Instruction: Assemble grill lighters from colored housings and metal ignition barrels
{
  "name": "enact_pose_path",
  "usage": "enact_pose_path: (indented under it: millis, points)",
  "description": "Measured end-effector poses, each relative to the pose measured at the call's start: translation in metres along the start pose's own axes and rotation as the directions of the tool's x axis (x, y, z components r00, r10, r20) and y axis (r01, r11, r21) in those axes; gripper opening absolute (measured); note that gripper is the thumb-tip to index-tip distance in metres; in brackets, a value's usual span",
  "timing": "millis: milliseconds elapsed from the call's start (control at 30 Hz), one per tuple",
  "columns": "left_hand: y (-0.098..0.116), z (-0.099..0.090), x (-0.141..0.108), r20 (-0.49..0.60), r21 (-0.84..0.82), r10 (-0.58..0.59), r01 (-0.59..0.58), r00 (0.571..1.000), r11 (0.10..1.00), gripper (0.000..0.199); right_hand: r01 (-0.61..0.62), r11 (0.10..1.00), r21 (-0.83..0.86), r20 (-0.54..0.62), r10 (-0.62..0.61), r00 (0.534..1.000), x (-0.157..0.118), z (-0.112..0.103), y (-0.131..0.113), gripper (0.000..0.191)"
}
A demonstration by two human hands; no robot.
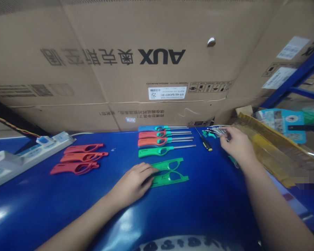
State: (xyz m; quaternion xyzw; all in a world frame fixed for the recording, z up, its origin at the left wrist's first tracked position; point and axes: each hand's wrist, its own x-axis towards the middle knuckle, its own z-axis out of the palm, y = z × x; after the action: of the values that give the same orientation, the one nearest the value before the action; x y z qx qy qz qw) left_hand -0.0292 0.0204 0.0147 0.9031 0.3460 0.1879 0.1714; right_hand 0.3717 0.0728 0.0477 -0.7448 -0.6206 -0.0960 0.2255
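Note:
Two green lighter casing halves (170, 177) lie side by side on the blue table, their hollow trigger loops towards the right. My left hand (140, 179) is closed over their left ends, fingers curled and partly hiding them. At the back right, my right hand (237, 144) reaches into a small pile of metal and teal parts (211, 133). Its thumb and fingers are bent together there; what lies between them is too small to make out. Between the hands and the cardboard, several long-necked lighters (153, 152) in green, red and blue lie in a stack of rows, metal tubes pointing right.
Three red and orange lighter casings (75, 168) lie at the left, near a white power strip (34, 153). A black and yellow screwdriver (206, 143) rests beside the small parts. A large cardboard box (115, 80) walls off the back; a yellow-taped carton (267, 150) borders the right.

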Motion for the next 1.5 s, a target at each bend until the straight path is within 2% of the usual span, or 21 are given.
enact_pose_path:
  millis: [133,400,533,700,933,1333,1500]
  points:
    - [-0.001,-0.001,-0.001,-0.007,0.022,0.011,-0.011,1.0,1.0,0.027,-0.048,0.986,-0.162,0.146,0.072,0.987,0.004,0.014,0.02,0.038]
    - [-0.004,-0.002,-0.001,-0.019,0.052,0.028,-0.027,0.999,0.998,0.026,-0.092,0.965,-0.244,0.28,0.161,0.946,0.005,0.035,0.037,0.026]
    - [-0.004,-0.003,-0.001,-0.024,0.059,0.04,-0.039,0.999,0.998,0.023,-0.13,0.959,-0.252,0.279,0.201,0.939,0.006,0.032,0.038,0.028]
    - [-0.004,-0.004,-0.001,-0.031,0.066,0.049,-0.047,0.998,0.997,0.022,-0.201,0.948,-0.247,0.213,0.256,0.943,0.009,0.02,0.039,0.052]
    - [-0.005,-0.005,-0.002,-0.035,0.068,0.058,-0.056,0.998,0.996,0.022,-0.234,0.945,-0.229,0.281,0.294,0.913,0.009,0.021,0.04,0.017]
    - [-0.006,-0.006,-0.001,-0.022,0.057,0.043,-0.042,0.999,0.998,0.022,-0.239,0.952,-0.19,0.248,0.282,0.927,0.01,0.013,0.036,0.014]
    - [-0.006,-0.006,-0.001,-0.037,0.059,0.046,-0.044,0.998,0.997,0.022,-0.248,0.947,-0.203,0.213,0.289,0.933,0.01,0.018,0.041,0.028]
